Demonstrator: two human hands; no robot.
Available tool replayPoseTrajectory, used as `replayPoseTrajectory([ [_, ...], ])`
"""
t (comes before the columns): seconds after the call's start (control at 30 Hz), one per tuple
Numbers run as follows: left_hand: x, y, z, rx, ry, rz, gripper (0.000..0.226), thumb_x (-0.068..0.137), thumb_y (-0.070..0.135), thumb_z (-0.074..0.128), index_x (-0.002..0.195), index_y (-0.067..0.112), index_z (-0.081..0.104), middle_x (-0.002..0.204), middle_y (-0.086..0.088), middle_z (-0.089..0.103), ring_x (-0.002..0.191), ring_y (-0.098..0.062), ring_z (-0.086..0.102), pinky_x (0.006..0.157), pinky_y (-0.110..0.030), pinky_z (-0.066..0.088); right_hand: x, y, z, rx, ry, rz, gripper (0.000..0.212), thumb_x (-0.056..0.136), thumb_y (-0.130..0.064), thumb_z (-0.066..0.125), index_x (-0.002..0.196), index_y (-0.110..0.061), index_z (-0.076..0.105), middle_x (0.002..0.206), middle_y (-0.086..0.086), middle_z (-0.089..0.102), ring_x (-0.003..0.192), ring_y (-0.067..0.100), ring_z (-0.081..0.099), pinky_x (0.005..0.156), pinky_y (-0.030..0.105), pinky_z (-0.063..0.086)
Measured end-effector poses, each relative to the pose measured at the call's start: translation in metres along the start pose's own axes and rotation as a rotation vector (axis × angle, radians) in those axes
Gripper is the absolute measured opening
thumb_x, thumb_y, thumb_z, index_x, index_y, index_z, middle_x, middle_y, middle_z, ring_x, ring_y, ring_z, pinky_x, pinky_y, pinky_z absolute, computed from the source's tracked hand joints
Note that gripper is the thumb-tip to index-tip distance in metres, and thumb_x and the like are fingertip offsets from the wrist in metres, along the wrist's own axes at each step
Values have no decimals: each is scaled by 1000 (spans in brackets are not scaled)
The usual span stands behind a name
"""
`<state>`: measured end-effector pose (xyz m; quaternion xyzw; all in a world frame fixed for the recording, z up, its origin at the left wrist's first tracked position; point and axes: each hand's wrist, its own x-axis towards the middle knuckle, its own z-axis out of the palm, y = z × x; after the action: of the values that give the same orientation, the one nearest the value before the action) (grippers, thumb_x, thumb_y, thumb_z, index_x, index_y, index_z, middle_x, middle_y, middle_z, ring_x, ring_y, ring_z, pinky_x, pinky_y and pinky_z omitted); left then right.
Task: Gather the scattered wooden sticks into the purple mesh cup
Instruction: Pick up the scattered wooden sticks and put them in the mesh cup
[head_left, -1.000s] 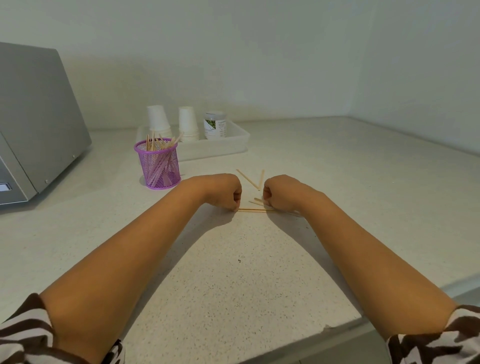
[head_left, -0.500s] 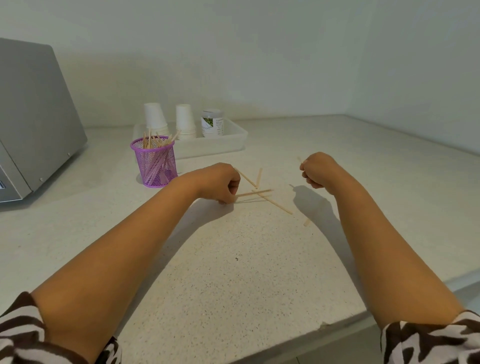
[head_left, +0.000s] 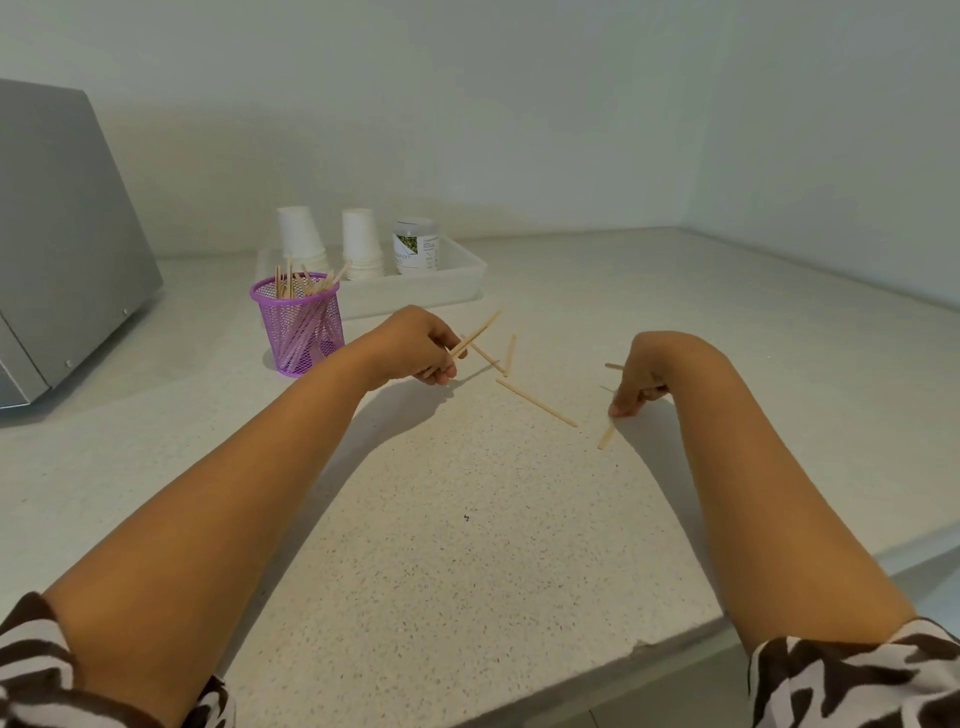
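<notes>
Presently, on the worktop (head_left: 467, 545):

- Purple mesh cup (head_left: 301, 332): upright at the far left, just in front of a white tray (head_left: 467, 265). It already holds a sheaf of sticks leaning against its rim, so I judge the task well begun but not finished.
- My left hand (head_left: 415, 348): grip closed on one stick (head_left: 475, 335), pinched near its lower end with the long end angled up and to the right, clear of the surface. It is the hand nearer the cup, so it suits the carrying.
- My right hand (head_left: 639, 379): fingers curled down, tips pressed at the upper end of a short stick (head_left: 605, 436) lying flat. Grip narrow; a stick end pokes out behind the knuckles, but I cannot tell whether it is held.
- Loose sticks: a long one (head_left: 537, 402) lying slantwise between my hands, and two more (head_left: 498, 353) crossed just right of the left hand.
- Tray contents: two stacks of paper cups (head_left: 301, 239) and a small jar (head_left: 415, 247), not part of the job.
</notes>
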<state>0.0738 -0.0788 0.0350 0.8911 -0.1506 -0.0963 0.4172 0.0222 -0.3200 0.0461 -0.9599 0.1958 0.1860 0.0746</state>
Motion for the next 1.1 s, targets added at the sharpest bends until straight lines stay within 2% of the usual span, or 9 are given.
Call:
replayPoseTrajectory([
  [0.1, -1, -2, -4, -135, 11, -66, 17, 87, -12, 51, 94, -3, 63, 76, -15, 63, 60, -18, 61, 54, -19, 57, 5, -17, 7, -4, 179, -25, 42, 72, -30, 79, 100, -7, 59, 97, 8, 59, 102, 28, 61, 87, 35, 50],
  [0.23, 1, -5, -5, -249, 20, -131, 19, 87, -13, 50, 80, 2, 60, 73, -15, 62, 53, -16, 62, 53, -22, 57, 10, -43, 22, 98, 371, -119, 31, 74, -23, 78, 95, -5, 65, 92, 3, 64, 85, 22, 60, 69, 29, 45],
  [0.43, 1, -7, -7, -331, 15, -181, 18, 89, -12, 47, 80, 1, 58, 77, -17, 64, 62, -21, 62, 53, -22, 56, 21, -45, 24, 346, 475, -207, 18, 81, -14, 69, 97, -7, 73, 99, 5, 73, 91, 22, 68, 72, 29, 50],
  [0.57, 1, -8, -8, -355, 34, -196, 19, 90, -11, 46, 80, 1, 58, 76, -16, 65, 51, -15, 63, 51, -21, 56, 17, -38, 23, 258, 389, -152, 35, 76, -35, 75, 94, -5, 67, 86, 4, 63, 79, 22, 60, 62, 27, 43],
  [0.63, 0, -7, -7, -361, 35, -199, 19, 90, -11, 46, 80, 1, 57, 77, -16, 64, 57, -17, 63, 51, -21, 55, 16, -43, 26, 188, 348, -153, 39, 74, -40, 75, 92, -8, 63, 86, 3, 59, 82, 23, 58, 66, 28, 42],
  [0.73, 1, -7, -6, -362, 34, -201, 19, 90, -11, 46, 80, 1, 57, 77, -16, 64, 62, -20, 61, 53, -22, 56, 13, -51, 28, 144, 351, -141, 30, 77, -32, 75, 87, -12, 55, 84, 1, 56, 89, 24, 59, 68, 28, 41],
  [0.83, 2, -7, -5, -351, 43, -199, 20, 90, -10, 46, 80, 2, 58, 76, -15, 64, 59, -18, 62, 56, -23, 56, 10, -59, 29, 76, 347, -128, 23, 86, -19, 64, 71, -12, 49, 68, -2, 47, 70, 18, 51, 60, 26, 37],
  [0.93, 2, -7, -4, -351, 43, -199, 20, 90, -10, 46, 80, 2, 58, 76, -15, 64, 62, -19, 62, 56, -23, 56, 9, -63, 32, -11, 304, -138, 29, 90, -10, 50, 62, -13, 43, 66, -2, 42, 56, 13, 39, 58, 25, 35],
  [1.1, 2, -7, -4, -344, 41, -192, 20, 90, -11, 46, 80, 2, 58, 77, -15, 64, 62, -19, 61, 53, -21, 56, 4, -68, 39, -145, 335, -180, 33, 91, -6, 44, 59, -13, 39, 63, -3, 38, 53, 11, 34, 49, 20, 25],
])
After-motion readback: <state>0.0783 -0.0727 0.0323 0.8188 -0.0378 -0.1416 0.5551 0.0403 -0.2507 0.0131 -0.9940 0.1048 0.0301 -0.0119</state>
